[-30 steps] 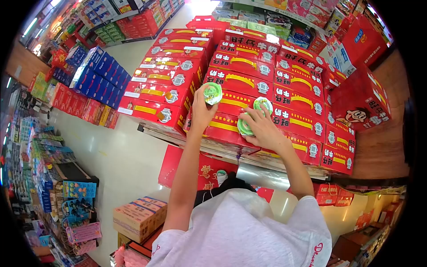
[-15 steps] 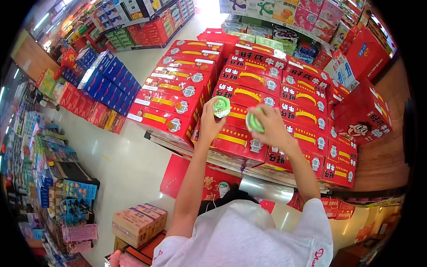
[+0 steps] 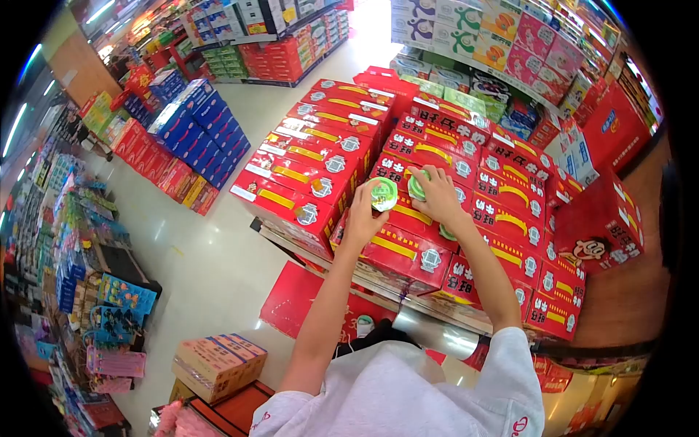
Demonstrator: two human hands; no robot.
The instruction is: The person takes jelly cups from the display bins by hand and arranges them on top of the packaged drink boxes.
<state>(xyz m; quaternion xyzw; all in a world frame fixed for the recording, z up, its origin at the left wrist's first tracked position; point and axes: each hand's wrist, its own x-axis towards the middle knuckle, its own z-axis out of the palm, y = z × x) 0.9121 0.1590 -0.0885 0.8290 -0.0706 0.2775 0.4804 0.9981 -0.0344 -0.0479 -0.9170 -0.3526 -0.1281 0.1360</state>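
My left hand [image 3: 361,216] is closed around a small cup with a green-and-white lid [image 3: 384,194], the lid facing up. Just to its right, my right hand [image 3: 441,195] grips a second green-lidded cup [image 3: 418,185], partly covered by its fingers. Both cups are over the red milk cartons [image 3: 394,246] with yellow handles; whether they touch the cartons I cannot tell. Another green round item [image 3: 446,232] shows beside my right forearm, mostly hidden by it.
Red cartons are stacked in rows, with a taller red box [image 3: 597,222] at the right. Blue boxes [image 3: 200,131] stand across the aisle. Brown cardboard cartons [image 3: 218,364] sit near me at lower left. Shelves of packaged goods [image 3: 473,36] line the back.
My right hand has moved forward with its cup, beside the left one. The view has shifted, and a green round item now shows beside my right forearm.
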